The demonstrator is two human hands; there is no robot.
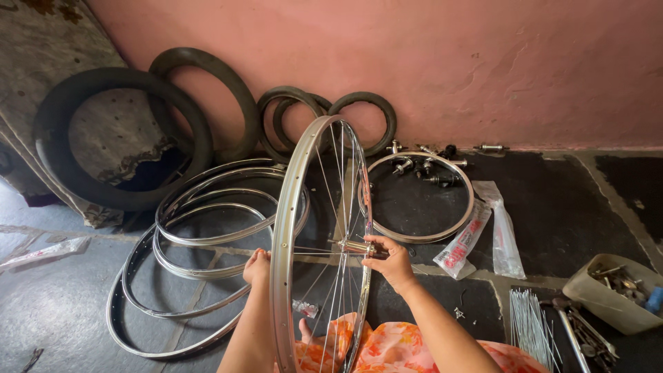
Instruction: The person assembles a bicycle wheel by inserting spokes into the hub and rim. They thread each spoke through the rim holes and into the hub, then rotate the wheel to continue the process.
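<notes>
Against pink wall, five tyres (103, 138); both hands (390, 261) grip one spoked wheel (321, 242).

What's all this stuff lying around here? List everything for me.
Spoked wheel: one, silver, upright at centre.
Bare rims: several, silver, stacked on floor at left.
Single rim: one, silver, flat by wall.
Tyres: about five, black, leaning on pink wall.
Hubs: several, metal, near wall.
Plastic packets: two, clear, right of centre.
Loose spokes: bundle, silver, lower right.
Tub of small parts: one, beige, far right.
Left hand: on the wheel's rim.
Right hand: grips the wheel's hub.
</notes>
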